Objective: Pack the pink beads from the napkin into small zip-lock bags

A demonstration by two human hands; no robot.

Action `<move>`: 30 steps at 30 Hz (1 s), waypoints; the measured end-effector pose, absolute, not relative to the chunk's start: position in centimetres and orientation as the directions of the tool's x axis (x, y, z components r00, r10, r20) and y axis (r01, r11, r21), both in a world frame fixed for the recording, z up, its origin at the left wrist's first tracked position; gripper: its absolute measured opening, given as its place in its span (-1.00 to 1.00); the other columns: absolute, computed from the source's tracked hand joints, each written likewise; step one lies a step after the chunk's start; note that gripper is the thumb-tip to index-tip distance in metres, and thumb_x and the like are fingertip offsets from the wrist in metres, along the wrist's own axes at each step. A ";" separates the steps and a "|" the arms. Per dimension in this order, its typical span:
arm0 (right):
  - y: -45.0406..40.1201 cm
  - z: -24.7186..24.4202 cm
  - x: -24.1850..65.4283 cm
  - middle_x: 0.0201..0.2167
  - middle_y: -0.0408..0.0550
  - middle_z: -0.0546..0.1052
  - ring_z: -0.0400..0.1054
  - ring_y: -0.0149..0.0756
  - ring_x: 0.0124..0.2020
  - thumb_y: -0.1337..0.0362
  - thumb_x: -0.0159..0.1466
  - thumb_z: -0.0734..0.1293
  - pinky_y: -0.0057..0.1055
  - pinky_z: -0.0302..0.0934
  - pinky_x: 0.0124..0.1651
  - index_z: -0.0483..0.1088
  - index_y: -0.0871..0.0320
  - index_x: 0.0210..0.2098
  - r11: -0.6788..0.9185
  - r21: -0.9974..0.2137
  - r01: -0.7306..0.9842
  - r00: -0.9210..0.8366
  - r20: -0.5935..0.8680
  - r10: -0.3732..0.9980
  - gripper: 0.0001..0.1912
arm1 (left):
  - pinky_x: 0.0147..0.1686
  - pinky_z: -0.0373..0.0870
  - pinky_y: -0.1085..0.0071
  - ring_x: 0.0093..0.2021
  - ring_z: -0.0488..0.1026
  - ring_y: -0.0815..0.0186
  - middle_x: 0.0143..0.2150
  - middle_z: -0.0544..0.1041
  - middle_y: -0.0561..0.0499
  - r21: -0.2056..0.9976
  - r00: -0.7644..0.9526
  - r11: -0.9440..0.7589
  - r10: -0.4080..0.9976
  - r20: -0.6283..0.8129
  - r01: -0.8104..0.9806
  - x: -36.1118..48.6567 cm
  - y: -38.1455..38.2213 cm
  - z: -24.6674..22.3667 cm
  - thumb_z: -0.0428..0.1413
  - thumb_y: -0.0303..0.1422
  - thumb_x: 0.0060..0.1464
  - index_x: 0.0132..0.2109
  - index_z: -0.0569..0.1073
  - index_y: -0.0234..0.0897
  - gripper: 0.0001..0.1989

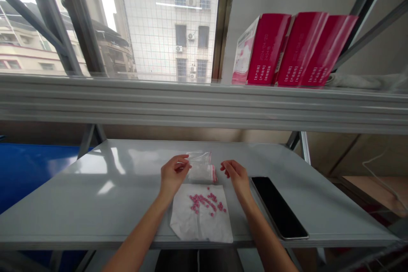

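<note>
Clear plastic bags [201, 173] want a light edge pinch, clear of the pink pills [200, 199]; whether left hand [172, 173] or curled right hand [237, 173] grips anything, I cannot tell.

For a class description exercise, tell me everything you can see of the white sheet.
The white sheet looks thin, like paper or cloth; I cannot tell which. It is roughly square, creased, with a slanted lower left corner. It lies spread on the pale grey table, reaching the near edge, in front of the clear bags. Small round pink pellets lie loose on it, mostly in its far half. Neither the left hand nor the right hand grips it.
</note>
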State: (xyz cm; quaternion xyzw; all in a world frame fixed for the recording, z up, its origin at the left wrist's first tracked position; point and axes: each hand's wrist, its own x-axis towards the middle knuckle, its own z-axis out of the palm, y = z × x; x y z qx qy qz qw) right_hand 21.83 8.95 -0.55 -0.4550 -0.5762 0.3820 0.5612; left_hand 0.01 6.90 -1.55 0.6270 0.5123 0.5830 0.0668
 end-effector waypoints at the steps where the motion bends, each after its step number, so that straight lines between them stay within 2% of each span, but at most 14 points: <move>1: 7.9 -0.4 21.6 -0.50 0.00 0.54 0.35 -0.25 -0.50 -0.08 0.17 0.31 -0.36 0.22 -0.44 0.48 0.18 -0.45 0.268 -0.962 0.061 0.010 0.269 0.963 -0.57 | -0.32 0.64 0.38 -0.31 0.66 0.26 -0.10 0.66 -0.10 0.660 -0.207 -0.492 0.690 0.693 0.568 0.2 5.7 -1.4 0.10 -0.37 0.15 -0.31 0.51 -0.28 -0.88; 3: 5.4 -0.8 20.9 -0.49 0.02 0.54 0.33 -0.28 -0.54 -0.16 0.18 0.31 -0.38 0.23 -0.49 0.52 0.22 -0.38 0.205 -0.978 -0.025 -0.064 0.206 0.976 -0.49 | -0.17 0.62 0.36 -0.16 0.65 0.23 -0.15 0.67 -0.05 0.601 -0.198 -0.534 0.627 0.753 0.594 0.6 2.9 -1.6 0.12 -0.42 0.13 -0.31 0.54 -0.24 -0.90; 4: 4.0 -1.2 20.5 -0.52 -0.01 0.52 0.32 -0.31 -0.56 -0.18 0.16 0.34 -0.40 0.23 -0.51 0.52 0.23 -0.37 0.163 -0.984 -0.076 -0.097 0.170 0.981 -0.47 | -0.10 0.60 0.36 -0.14 0.65 0.25 -0.16 0.68 -0.02 0.574 -0.190 -0.548 0.601 0.776 0.609 0.7 1.3 -1.9 0.13 -0.45 0.12 -0.31 0.55 -0.22 -0.90; 5: 2.7 -1.8 20.0 -0.58 -0.08 0.47 0.28 -0.36 -0.58 -0.16 0.11 0.41 -0.43 0.20 -0.52 0.51 0.23 -0.40 0.081 -0.978 -0.191 -0.133 0.108 0.985 -0.49 | -0.07 0.58 0.40 -0.16 0.65 0.28 -0.17 0.68 0.00 0.533 -0.173 -0.564 0.568 0.805 0.631 0.7 -0.3 -2.3 0.15 -0.50 0.12 -0.29 0.56 -0.21 -0.88; 6: 1.4 -2.4 19.7 -0.60 -0.12 0.44 0.25 -0.40 -0.59 -0.12 0.08 0.47 -0.46 0.19 -0.52 0.50 0.23 -0.41 0.006 -0.966 -0.259 -0.168 0.051 0.985 -0.52 | -0.09 0.57 0.45 -0.17 0.65 0.31 -0.16 0.68 0.00 0.444 -0.124 -0.575 0.509 0.852 0.687 0.8 -1.9 -2.7 0.14 -0.54 0.12 -0.27 0.55 -0.21 -0.86; 8: -0.5 -3.3 19.1 -0.64 -0.18 0.40 0.21 -0.47 -0.62 -0.05 0.01 0.56 -0.50 0.15 -0.53 0.48 0.22 -0.47 -0.097 -0.931 -0.352 -0.188 -0.031 0.982 -0.55 | -0.09 0.56 0.49 -0.18 0.64 0.33 -0.15 0.67 -0.02 0.367 -0.091 -0.553 0.463 0.882 0.748 0.9 -4.6 -3.5 0.14 -0.60 0.13 -0.23 0.54 -0.24 -0.82; 13: -2.3 -2.7 19.0 -0.67 -0.19 0.42 0.21 -0.52 -0.65 0.01 -0.04 0.61 -0.55 0.12 -0.55 0.53 0.23 -0.50 -0.217 -0.892 -0.397 -0.275 -0.109 0.955 -0.59 | -0.07 0.52 0.53 -0.19 0.63 0.35 -0.15 0.66 -0.04 0.296 -0.032 -0.528 0.451 0.892 0.796 1.1 -7.9 -3.7 0.14 -0.67 0.11 -0.21 0.53 -0.28 -0.79; 20: -3.4 -1.3 19.3 -0.60 -0.11 0.54 0.37 -0.47 -0.57 0.07 -0.13 0.66 -0.52 0.34 -0.42 0.58 0.24 -0.54 -0.404 -0.820 -0.406 -0.423 -0.223 0.878 -0.62 | -0.09 0.51 0.47 -0.17 0.62 0.32 -0.15 0.65 -0.02 0.402 -0.120 -0.459 0.529 0.840 0.792 0.6 -9.2 -3.9 0.12 -0.61 0.13 -0.22 0.50 -0.23 -0.81; 25: -4.0 -2.0 18.6 -0.60 -0.07 0.57 0.43 -0.44 -0.56 0.07 -0.13 0.65 -0.56 0.32 -0.48 0.57 0.23 -0.55 -0.432 -0.823 -0.370 -0.454 -0.245 0.857 -0.63 | 0.02 0.49 0.16 0.04 0.52 0.09 0.02 0.57 -0.12 0.488 -0.171 -0.369 0.632 0.756 0.791 0.6 -10.5 -3.6 0.02 -0.49 0.11 -0.05 0.47 -0.17 -0.72; 27: -4.0 -2.1 18.1 -0.62 -0.11 0.55 0.39 -0.45 -0.57 0.08 -0.15 0.66 -0.59 0.27 -0.54 0.55 0.22 -0.57 -0.388 -0.845 -0.367 -0.433 -0.214 0.876 -0.63 | -0.06 0.50 0.15 -0.04 0.53 0.07 -0.07 0.57 -0.12 0.499 -0.210 -0.320 0.632 0.746 0.805 1.1 -10.8 -2.4 0.04 -0.43 0.11 -0.07 0.47 -0.17 -0.75; 30: -4.3 -1.8 17.3 -0.65 -0.18 0.49 0.27 -0.50 -0.63 0.14 -0.15 0.65 -0.62 0.15 -0.63 0.52 0.21 -0.60 -0.298 -0.894 -0.335 -0.418 -0.142 0.897 -0.66 | -0.37 0.49 0.39 -0.38 0.51 0.25 -0.38 0.52 0.03 0.564 -0.201 -0.334 0.701 0.684 0.755 2.4 -11.1 -0.2 0.08 -0.39 0.13 -0.23 0.44 -0.15 -0.94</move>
